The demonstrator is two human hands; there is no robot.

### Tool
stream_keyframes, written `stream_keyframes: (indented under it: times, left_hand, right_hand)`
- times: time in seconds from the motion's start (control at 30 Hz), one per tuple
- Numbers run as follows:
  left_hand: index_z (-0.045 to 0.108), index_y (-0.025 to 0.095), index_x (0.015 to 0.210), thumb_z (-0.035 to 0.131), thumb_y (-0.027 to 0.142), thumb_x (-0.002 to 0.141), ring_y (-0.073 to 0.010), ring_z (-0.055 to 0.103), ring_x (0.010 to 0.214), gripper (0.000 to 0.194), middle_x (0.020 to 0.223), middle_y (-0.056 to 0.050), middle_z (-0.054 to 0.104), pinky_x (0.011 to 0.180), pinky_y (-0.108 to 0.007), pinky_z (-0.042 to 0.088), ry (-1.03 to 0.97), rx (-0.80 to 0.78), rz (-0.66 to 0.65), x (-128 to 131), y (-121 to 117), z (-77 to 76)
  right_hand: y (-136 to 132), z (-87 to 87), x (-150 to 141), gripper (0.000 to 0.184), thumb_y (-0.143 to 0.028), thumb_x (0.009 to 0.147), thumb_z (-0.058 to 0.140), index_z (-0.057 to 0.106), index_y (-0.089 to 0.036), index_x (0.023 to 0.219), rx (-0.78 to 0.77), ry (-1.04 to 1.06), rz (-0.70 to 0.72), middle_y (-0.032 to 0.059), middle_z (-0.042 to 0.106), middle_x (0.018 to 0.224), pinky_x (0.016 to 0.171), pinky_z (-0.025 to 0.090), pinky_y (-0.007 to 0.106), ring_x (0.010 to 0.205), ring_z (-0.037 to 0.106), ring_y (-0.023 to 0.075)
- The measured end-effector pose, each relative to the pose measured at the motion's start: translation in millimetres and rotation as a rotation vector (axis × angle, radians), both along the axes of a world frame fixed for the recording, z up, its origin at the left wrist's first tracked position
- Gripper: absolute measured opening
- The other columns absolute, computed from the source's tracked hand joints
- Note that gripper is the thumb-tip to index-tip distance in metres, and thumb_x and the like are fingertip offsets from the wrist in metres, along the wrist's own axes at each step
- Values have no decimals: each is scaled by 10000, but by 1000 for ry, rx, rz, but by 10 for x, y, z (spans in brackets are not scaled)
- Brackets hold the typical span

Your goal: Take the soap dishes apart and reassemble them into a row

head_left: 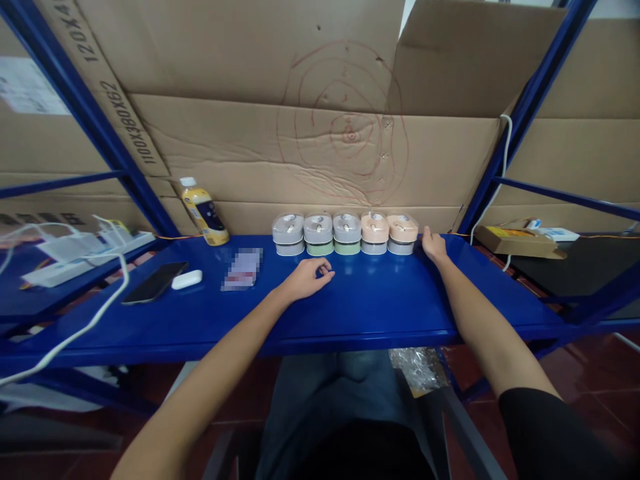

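A row of several small two-tier plastic boxes with clear domed lids stands at the back of the blue table. On the left and in the middle are grey-topped boxes [319, 231]; two peach-topped boxes [375, 231] are at the right end. Some lower tiers are pale green, others grey. My left hand [307, 279] rests just in front of the grey-topped boxes, empty, its fingers loosely bent and apart. Beside the rightmost peach-topped box is my right hand [434, 245], holding nothing that I can see. Whether it touches that box I cannot tell.
On the table's left lie a phone [155, 283], a white earbud case [187, 279] and a blurred-out flat item [243, 269]. A yellow drink bottle [204, 213] stands behind them. Cardboard [240, 133] walls the back. A white cable [107, 303] crosses the left side.
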State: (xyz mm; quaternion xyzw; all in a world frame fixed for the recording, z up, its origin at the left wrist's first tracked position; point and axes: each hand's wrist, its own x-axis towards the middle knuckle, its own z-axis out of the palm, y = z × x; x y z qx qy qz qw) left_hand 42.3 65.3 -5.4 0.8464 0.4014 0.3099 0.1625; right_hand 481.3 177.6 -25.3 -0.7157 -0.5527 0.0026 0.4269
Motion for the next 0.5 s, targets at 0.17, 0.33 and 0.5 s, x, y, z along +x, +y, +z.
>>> stream_keyframes:
  times: [0.17,0.33,0.5]
  left_hand:
    - [711,189,914,627,434,917,-180,654,682,259,823,-44,758,647,-297,510,8,2,10,-4,1,-6]
    - [713,193,895,625,439,913,-178,649,666,262,798,-39,755,638,-295,505,1,4,9,-2,0,-3]
    - [715,196,905,618,436,919,-186,660,678,259,803,-41,759,647,-298,510,14,-9,4,1,-10,16]
  right_hand:
    - [-55,69,-61,745,-579,1015,226,789,-93,995,-71,79,-44,287,755,1083,1101,455,580,1220,659,451]
    - [-181,218,-259,733,-676,974,382,587,-118,1404,75,71,48,216,697,1318,1082,486,504,1248,648,364]
    - [-302,279,-563,1036,-699,756,729,417,-101,1543,40,-118,119,283,553,1470,1100,461,553,1327,568,434]
